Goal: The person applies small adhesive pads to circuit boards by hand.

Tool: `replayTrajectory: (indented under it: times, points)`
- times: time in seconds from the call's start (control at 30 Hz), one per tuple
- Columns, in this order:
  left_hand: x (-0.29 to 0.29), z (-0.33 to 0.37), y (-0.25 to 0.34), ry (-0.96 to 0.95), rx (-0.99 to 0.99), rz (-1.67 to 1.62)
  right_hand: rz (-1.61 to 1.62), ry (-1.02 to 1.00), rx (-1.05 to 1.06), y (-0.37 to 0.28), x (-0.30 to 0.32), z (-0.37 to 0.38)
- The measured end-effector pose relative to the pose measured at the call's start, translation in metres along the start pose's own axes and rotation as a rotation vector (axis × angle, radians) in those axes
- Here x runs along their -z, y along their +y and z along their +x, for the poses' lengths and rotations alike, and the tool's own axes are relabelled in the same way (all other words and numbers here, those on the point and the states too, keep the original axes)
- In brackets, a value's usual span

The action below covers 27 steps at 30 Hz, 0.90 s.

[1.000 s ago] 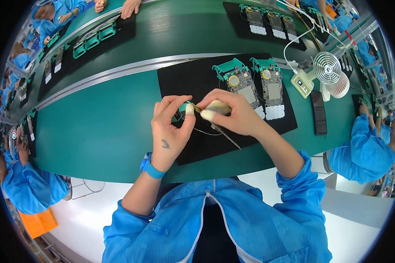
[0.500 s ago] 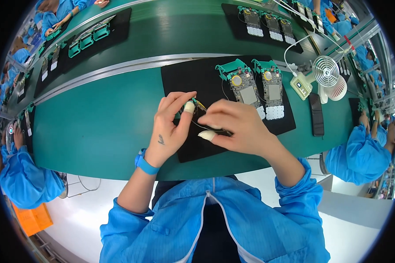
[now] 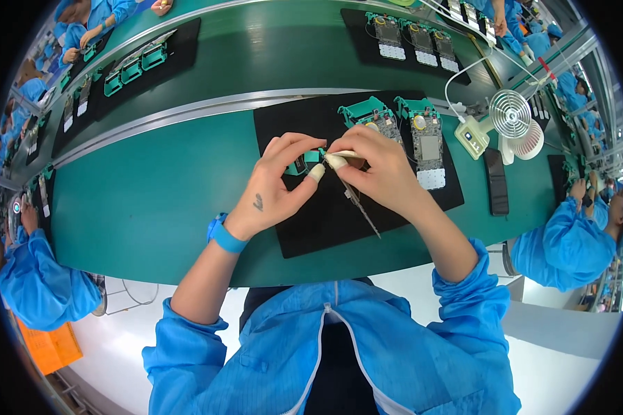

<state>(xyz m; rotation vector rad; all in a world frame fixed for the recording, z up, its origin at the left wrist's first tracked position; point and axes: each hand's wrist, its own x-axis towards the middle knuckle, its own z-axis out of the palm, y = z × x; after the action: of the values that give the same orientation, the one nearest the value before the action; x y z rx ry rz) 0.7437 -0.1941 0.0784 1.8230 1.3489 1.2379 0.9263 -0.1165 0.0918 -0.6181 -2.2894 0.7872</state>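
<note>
Over the black mat (image 3: 304, 238) both hands meet at a green plastic holder (image 3: 298, 166). My left hand (image 3: 266, 185) pinches it between thumb and fingers. A circuit board (image 3: 360, 205), seen almost edge-on, slants down from the fingertips toward the mat. My right hand (image 3: 384, 169) is closed at the board's upper end beside the left thumb; pale finger covers sit on the digits. Exactly where holder and board meet is hidden by the fingers. Just beyond lie another circuit board with a green holder (image 3: 364, 109), partly behind my right hand, and a similar board (image 3: 428, 149).
To the right stand a small white fan (image 3: 511, 114) with a cable and a dark phone (image 3: 495, 181). Across the metal rail (image 3: 187, 114), other mats hold green holders (image 3: 133, 71) and several boards (image 3: 422, 43). Co-workers in blue sit at both sides (image 3: 45, 270).
My right hand has risen and closed in beside my left fingertips. The board, mostly hidden before, now shows edge-on, slanting down to the right. More of the green holder is visible.
</note>
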Motion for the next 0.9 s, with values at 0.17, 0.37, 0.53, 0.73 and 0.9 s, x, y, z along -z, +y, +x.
replayTrajectory:
  times: [0.17, 0.37, 0.53, 0.73, 0.9]
  points:
    - [-0.008, -0.014, 0.005, 0.106, 0.02, 0.124, 0.205, 0.045, -0.136, -0.005, -0.014, -0.009]
    - [-0.004, -0.052, 0.026, 0.243, 0.087, 0.4, 0.306, 0.029, -0.153, -0.024, -0.027, -0.028]
    - [-0.003, -0.072, 0.03, 0.104, 0.555, -0.425, 0.105, -0.029, 0.087, -0.021, -0.041, -0.039]
    - [-0.003, -0.07, 0.024, 0.14, 0.601, -0.649, -0.025, -0.049, 0.227, -0.023, -0.041, -0.034]
    - [-0.003, -0.07, 0.024, 0.15, 0.629, -0.681, -0.052, -0.088, 0.232, -0.025, -0.04, -0.032]
